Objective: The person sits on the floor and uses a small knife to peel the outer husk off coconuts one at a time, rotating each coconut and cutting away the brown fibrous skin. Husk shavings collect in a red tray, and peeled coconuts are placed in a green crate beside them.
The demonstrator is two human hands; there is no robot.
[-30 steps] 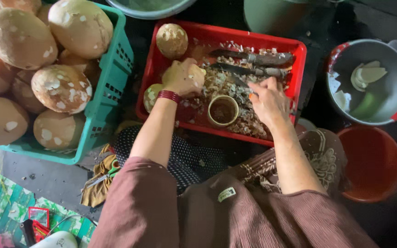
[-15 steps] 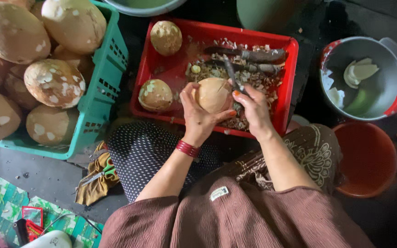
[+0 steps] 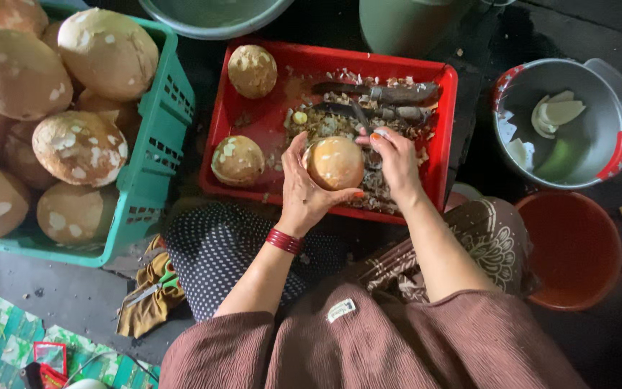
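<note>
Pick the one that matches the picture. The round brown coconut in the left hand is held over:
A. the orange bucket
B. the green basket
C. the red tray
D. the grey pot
C: the left hand cups the coconut above the red tray, with the right hand at its side; the other containers stand apart.

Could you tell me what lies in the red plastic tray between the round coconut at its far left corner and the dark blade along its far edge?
In the head view, only bare red plastic tray floor and scattered pale husk shavings separate the round coconut from the dark blade.
</note>
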